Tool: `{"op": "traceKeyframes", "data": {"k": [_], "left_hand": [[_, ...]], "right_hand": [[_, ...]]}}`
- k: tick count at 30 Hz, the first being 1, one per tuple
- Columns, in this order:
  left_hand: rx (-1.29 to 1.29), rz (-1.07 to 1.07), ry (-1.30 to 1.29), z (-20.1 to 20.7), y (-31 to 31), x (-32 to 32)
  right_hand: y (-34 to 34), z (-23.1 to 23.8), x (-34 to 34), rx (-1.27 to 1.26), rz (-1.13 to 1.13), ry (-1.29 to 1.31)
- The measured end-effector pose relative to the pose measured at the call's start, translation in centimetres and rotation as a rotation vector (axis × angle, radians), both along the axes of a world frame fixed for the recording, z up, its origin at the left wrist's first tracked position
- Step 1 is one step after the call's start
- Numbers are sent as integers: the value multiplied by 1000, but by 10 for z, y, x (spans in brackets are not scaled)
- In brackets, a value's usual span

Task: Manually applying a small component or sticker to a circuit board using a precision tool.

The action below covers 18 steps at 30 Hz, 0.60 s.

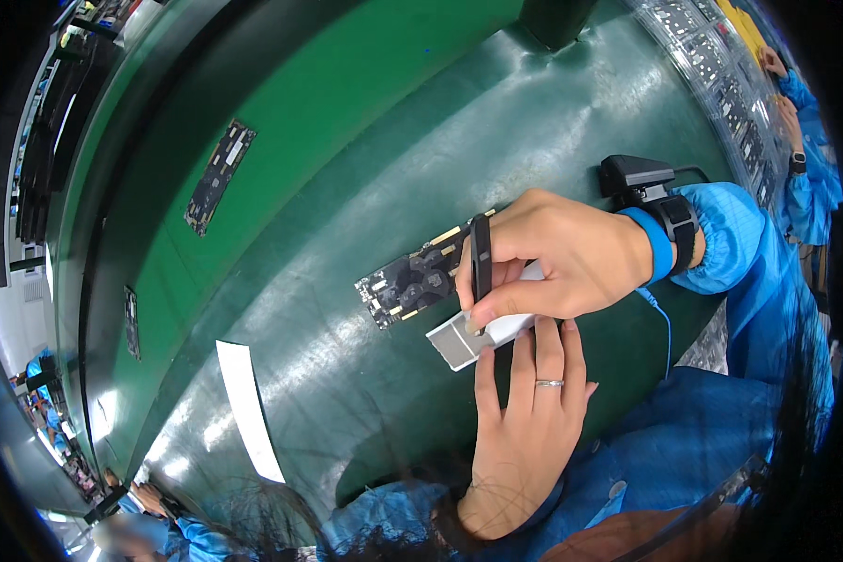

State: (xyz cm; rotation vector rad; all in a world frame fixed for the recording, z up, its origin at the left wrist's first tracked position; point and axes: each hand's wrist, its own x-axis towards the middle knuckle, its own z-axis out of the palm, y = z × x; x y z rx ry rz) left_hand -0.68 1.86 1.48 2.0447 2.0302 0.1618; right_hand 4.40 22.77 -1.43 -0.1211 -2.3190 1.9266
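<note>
Tool (480, 262), slim and black, is pinched between the thumb and fingers of the right hand (567, 253), its upper end leaning slightly over the board and its lower end down at the strip (454, 345). Whether the tip touches the strip is hard to tell, as the thumb covers part of it. The strip is white with grey patches and lies on the dark green counter (375, 169), partly hidden under the right hand. The left hand (534, 412), a ring (549, 383) on one finger, is unclenched and palm down, its fingertips at the strip's near edge; it grasps nothing that shows. Just beyond the strip lies a black board (412, 281), set at a slant, its right end running behind the right hand's fingers; contact between them cannot be made out. A blue band (648, 245) and a black device (635, 178) sit at the right wrist, with a blue cord (665, 328) hanging below. Nearer the left, a white paper (248, 407) lies apart on the counter. Past it, on a brighter green belt (318, 103), are a long board (220, 178) and a smaller-looking one (132, 323). Clear trays (721, 84) of parts stand at the upper right, beside a co-worker's hands (789, 122).
</note>
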Motion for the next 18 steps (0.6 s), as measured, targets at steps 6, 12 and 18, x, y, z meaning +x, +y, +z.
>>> {"op": "traceKeyframes", "data": {"k": [6, 12, 18], "left_hand": [[-2, 4, -26, 2, -2, -1], [-6, 5, -34, 1, -10, -3], [14, 44, -67, 5, -18, -5]], "right_hand": [[-2, 6, -1, -96, -15, -75], [-9, 9, -3, -72, -53, -37], [-12, 18, -3, -6, -101, -26]]}}
